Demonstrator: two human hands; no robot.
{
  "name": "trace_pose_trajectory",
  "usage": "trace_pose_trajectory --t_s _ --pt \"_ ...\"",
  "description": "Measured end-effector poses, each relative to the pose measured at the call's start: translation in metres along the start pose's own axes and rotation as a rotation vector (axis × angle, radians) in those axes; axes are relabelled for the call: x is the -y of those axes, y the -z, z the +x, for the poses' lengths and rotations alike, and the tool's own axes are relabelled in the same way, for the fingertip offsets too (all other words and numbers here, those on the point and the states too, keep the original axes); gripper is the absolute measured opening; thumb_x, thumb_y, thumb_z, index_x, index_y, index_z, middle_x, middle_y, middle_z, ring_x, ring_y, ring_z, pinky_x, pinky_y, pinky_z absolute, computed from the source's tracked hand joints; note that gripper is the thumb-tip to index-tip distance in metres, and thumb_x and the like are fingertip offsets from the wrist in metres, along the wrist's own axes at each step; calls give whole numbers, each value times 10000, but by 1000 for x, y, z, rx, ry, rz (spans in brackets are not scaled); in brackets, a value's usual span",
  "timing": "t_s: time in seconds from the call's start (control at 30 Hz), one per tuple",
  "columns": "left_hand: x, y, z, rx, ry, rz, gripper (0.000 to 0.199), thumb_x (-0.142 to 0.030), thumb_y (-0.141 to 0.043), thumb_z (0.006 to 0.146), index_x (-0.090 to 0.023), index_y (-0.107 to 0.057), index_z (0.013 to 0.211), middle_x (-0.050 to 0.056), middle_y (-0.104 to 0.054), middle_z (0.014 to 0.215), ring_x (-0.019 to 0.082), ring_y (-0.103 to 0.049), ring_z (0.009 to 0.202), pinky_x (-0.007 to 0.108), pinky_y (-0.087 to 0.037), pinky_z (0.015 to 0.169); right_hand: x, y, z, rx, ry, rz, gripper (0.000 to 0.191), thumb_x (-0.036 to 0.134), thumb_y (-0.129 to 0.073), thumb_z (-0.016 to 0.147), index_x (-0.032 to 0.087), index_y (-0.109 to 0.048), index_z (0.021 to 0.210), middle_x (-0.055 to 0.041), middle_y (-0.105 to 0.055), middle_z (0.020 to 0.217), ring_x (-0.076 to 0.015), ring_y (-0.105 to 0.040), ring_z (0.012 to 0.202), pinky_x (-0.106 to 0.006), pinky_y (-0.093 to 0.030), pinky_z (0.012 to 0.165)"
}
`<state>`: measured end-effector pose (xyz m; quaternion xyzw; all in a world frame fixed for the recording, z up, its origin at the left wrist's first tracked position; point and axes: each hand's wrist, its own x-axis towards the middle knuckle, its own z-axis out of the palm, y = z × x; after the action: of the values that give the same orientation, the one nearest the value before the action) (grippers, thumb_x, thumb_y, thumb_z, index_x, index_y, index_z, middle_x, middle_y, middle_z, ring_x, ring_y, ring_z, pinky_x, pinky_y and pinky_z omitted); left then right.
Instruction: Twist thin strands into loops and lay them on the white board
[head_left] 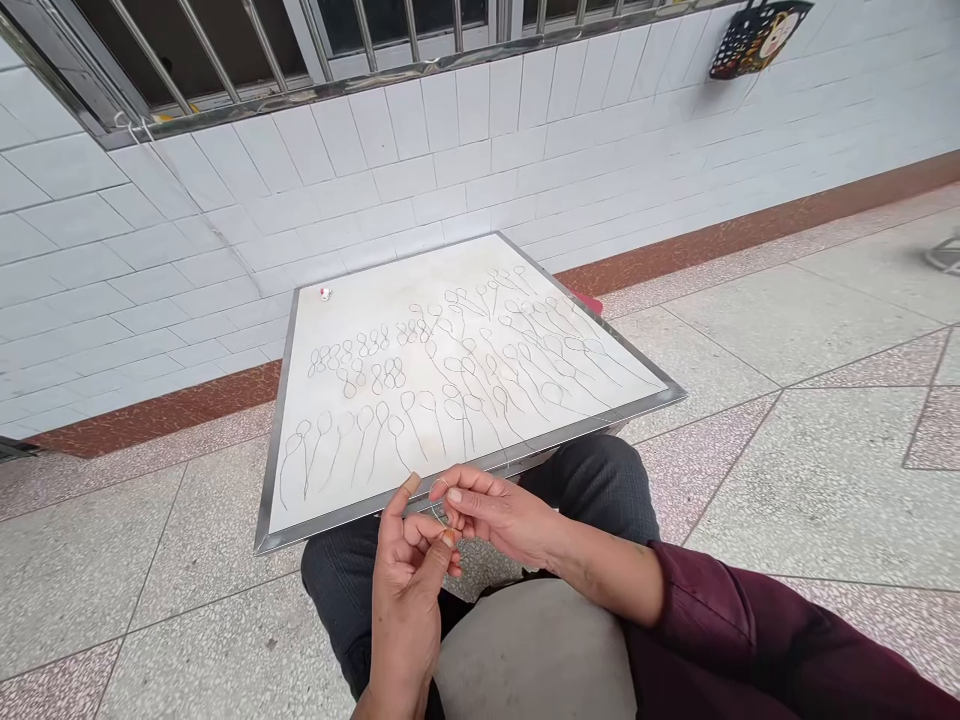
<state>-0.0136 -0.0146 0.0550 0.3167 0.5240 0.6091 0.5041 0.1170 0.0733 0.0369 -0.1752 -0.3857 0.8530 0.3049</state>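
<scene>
Above my lap, both hands meet at a thin wire loop [442, 484]. My left hand [412, 570] pinches its lower end between thumb and a finger, with the index finger raised. My right hand [495, 510] grips the loop's upper side between thumb and index finger. Just beyond my hands, several wire pieces with one loop and long tails [382, 412] lie in rows on a white board [360, 280]. Farther back on the left sit shorter figure-eight wire pieces [352, 378]. My fingers partly hide the held wire.
The board has a grey metal edge [480, 468] and stands above my knees. A small red-and-white object [325, 294] lies at its far left corner. Behind is a white tiled wall [420, 170] with a barred window [337, 40] and a hanging black basket [757, 42].
</scene>
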Motion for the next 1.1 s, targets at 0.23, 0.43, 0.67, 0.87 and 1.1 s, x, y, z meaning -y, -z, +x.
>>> trace_pose_trajectory --t_s 0.23,0.43,0.67,0.87,1.1 --pt "-1 1 0 -23 3 -8 596 -312 -761 837 -254 -529 1383 -47 -615 725 116 -519 638 235 -443 615 -3 4 1 -37 -1 122 254 429 -776 868 190 -697 904 4 -615 795 -117 -567 755 -265 -432 752" --pt "3 1 2 -12 9 -34 588 -291 -767 827 -243 -542 1367 -38 -620 733 124 -532 658 235 -450 609 -6 4 2 -31 -4 119 284 454 -764 871 207 -703 998 17 -605 776 -116 -558 720 -283 -439 766" --pt "4 5 7 10 21 -21 628 -286 -772 833 -230 -511 1401 -41 -634 726 127 -578 671 260 -495 669 -3 4 2 -37 73 -71 282 473 -732 891 216 -693 997 21 -585 808 -108 -533 742 -270 -427 751" --pt "-1 4 6 9 99 -33 717 -313 -814 784 -223 -503 1424 -30 -654 733 146 -626 688 257 -499 630 -1 1 2 -1 3 -223 316 479 -727 879 198 -664 1010 26 -619 732 -119 -561 652 -276 -445 638" --pt "-5 5 7 25 142 -50 679 -297 -823 771 -227 -544 1386 -21 -667 786 124 -609 672 264 -520 651 -1 4 4 -33 -1 -315 282 442 -707 890 195 -672 1022 12 -649 763 -128 -615 705 -291 -492 683"
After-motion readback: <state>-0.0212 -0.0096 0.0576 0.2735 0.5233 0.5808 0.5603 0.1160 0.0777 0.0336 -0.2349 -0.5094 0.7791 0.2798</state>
